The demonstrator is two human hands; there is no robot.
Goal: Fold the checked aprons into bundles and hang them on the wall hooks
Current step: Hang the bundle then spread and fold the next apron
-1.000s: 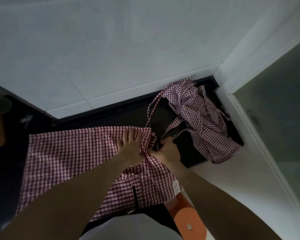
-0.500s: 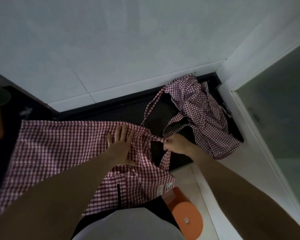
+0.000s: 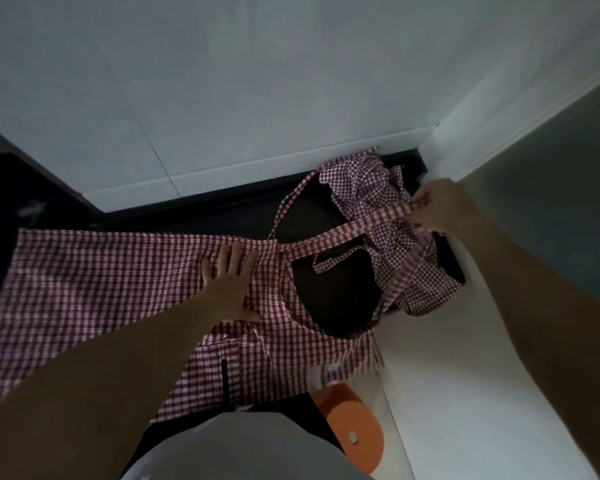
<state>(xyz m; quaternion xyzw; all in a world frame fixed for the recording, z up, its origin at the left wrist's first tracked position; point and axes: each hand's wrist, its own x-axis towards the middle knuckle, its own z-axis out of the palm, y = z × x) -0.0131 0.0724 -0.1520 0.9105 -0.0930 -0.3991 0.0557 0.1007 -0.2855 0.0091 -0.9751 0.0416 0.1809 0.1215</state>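
Checked cloth covers most of the dark counter (image 3: 222, 216) in front of you: one red-and-white apron (image 3: 101, 289) lies spread flat, its long axis running left to right along the counter, parallel to the white tiled wall (image 3: 222, 98) behind it. The skirt end points left and the bib end points right, toward the corner.

Your left hand (image 3: 231, 287) lies on the apron near the bib end, fingers straight and spread, palm pressing the cloth flat; this grip is open and holds nothing.

Your right hand (image 3: 440, 206) is out to the right of the apron, raised above the counter's far right corner. Its fingers are curled and pinch the neck strap (image 3: 354, 232), which is drawn into a long loop stretching rightward from the bib. One side of the loop runs from the bib's far corner up to your fingers, the other drops from your fingers back down to the bib's near corner.

Beyond the loop, in the corner of the counter to the right of the spread apron, a second checked apron (image 3: 388, 209) sits in a crumpled heap, with a thin tie trailing from it toward the spread one.

Below the apron's near right edge stands an orange round object (image 3: 354, 427); what it is cannot be told.
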